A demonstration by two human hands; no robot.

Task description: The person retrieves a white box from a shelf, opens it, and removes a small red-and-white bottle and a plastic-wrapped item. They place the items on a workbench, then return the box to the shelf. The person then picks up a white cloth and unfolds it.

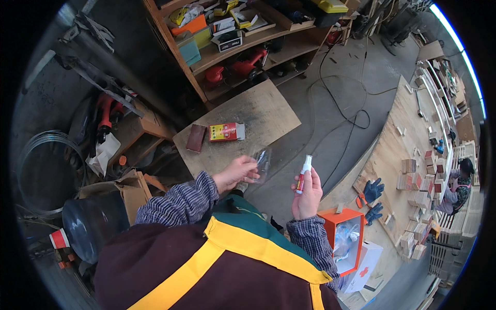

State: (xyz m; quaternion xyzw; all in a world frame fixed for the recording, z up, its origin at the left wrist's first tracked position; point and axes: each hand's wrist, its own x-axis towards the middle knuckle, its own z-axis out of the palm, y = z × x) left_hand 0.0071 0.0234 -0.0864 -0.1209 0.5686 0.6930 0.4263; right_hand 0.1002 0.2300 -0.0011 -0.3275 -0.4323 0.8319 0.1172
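A small white bottle [305,169] with a red label and a tall narrow cap stands upright in my right hand [307,195], the fingers wrapped around its lower part. Pinched in my left hand [238,174] is a clear plastic package [262,163], apart from the bottle. I cannot make out anything inside the package. Beyond my left hand, a red and yellow carton [223,132] with its end flap raised lies on a wooden board [266,111]. A dark red block [196,138] lies beside the carton.
To my right, an orange open box [324,214] and a white box [362,268] sit on a long workbench [385,152] with blue gloves [373,191] and wood blocks [419,199]. A shelf [222,54] stands ahead, cables [323,77] cross the floor, and another person [457,188] is far right.
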